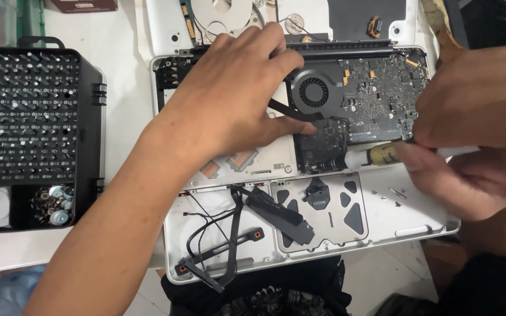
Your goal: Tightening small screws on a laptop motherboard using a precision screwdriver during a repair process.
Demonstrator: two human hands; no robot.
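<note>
An opened white laptop shell [382,216] lies in front of me, its dark circuit board [376,96] and round black fan [313,92] exposed. My left hand [229,99] rests flat on the shell's left half, fingers reaching to the fan's edge and thumb beside the board. My right hand [481,129] grips a screwdriver [376,155] with a yellowish collar and white tip. The tip points left at the board's lower edge. Loose black cables and a flat black bracket [235,234] lie in the shell's near left part.
A black case of screwdriver bits [30,117] stands to the left, with small round parts [54,205] in its lower tray. The removed white bottom cover [165,23] lies behind the laptop. Several tiny screws [396,193] rest on the shell near my right hand.
</note>
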